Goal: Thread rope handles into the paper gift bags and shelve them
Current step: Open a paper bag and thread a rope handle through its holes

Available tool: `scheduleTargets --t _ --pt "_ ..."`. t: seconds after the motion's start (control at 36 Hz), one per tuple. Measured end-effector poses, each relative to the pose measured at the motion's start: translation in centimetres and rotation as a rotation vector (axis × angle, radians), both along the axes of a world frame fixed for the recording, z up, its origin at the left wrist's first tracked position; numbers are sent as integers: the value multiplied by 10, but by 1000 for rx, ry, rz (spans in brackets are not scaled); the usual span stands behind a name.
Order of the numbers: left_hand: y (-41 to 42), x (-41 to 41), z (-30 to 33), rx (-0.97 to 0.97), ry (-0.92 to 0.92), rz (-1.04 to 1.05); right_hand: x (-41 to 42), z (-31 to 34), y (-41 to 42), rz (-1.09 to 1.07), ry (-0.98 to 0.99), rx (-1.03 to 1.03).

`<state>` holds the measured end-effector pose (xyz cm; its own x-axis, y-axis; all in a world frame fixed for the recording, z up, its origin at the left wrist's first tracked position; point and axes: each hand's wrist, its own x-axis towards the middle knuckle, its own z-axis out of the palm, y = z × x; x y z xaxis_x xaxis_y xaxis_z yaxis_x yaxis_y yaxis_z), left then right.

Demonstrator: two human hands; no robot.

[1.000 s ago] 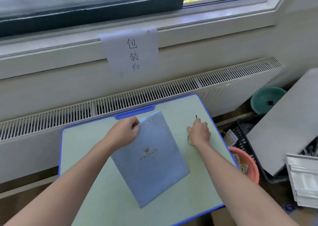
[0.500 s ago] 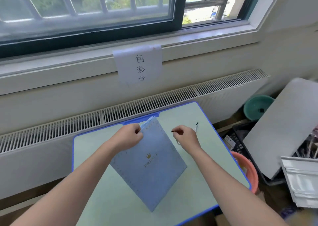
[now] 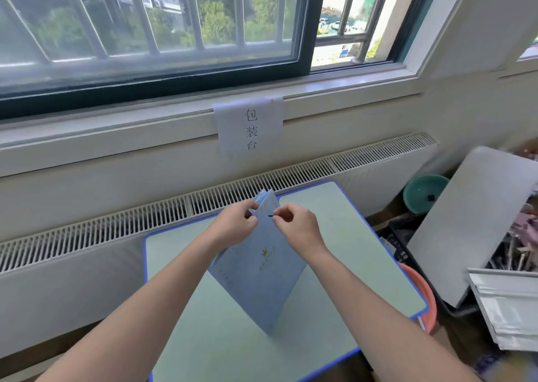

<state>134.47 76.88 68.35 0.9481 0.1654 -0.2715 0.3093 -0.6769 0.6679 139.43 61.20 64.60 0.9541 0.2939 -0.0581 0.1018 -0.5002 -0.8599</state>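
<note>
A flat light-blue paper gift bag [image 3: 259, 271] with a gold crown and lettering is tilted up off the pale green table [image 3: 334, 265], its lower corner resting on the surface. My left hand [image 3: 235, 224] pinches the bag's top edge from the left. My right hand [image 3: 297, 221] pinches a thin rope handle whose dark tip [image 3: 270, 215] points at the bag's upper face near the top edge. The remainder of the rope is hidden by my right hand.
A radiator grille [image 3: 116, 227] and a window sill with a paper sign [image 3: 250, 125] run behind the table. To the right stand a teal basin [image 3: 425, 192], a leaning grey board [image 3: 471, 221], a black crate, an orange basin [image 3: 422, 291] and white packets [image 3: 512, 309].
My right hand picked the rope up from the table's right side and brought its tip to the bag's top. My left hand raised the bag's top edge off the table. The camera tilted up.
</note>
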Motion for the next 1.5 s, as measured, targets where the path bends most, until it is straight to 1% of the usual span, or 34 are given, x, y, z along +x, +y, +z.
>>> scheduleTargets --t 0.11,0.25,0.39,0.53,0.69,0.83,0.92,1.0,1.11,1.17,1.28,1.39,1.5 --pt "0 -4 2 -57 -23 10 -4 6 9 -29 -10 14" --pt "-2 -8 4 -101 -58 26 -7 8 15 -39 -26 -33" --pt "-2 -10 5 -153 -59 20 -9 12 18 -28 -58 -59" --pt "-1 -11 9 -185 -47 30 -9 15 19 -32 -88 -37" --pt "-1 -10 10 -205 -28 20 -6 12 21 -50 -66 -59" --pt "-7 -12 23 -367 12 66 -11 15 20 21 -19 13" --pt "-5 -8 26 -380 56 73 -11 16 18 130 38 22" --pt "-4 -3 26 -326 81 95 -12 20 15 211 80 -3" --pt "-9 2 26 -262 70 119 -11 26 13 186 116 -43" --pt "-11 6 22 -148 47 86 -11 28 11 168 122 -55" --pt "-16 12 13 177 -14 -45 -14 26 6 120 125 -42" --pt "-22 13 6 333 -23 -82 -16 27 -2 94 119 -48" --pt "-27 14 6 481 34 -156 -19 30 -10 76 101 -30"
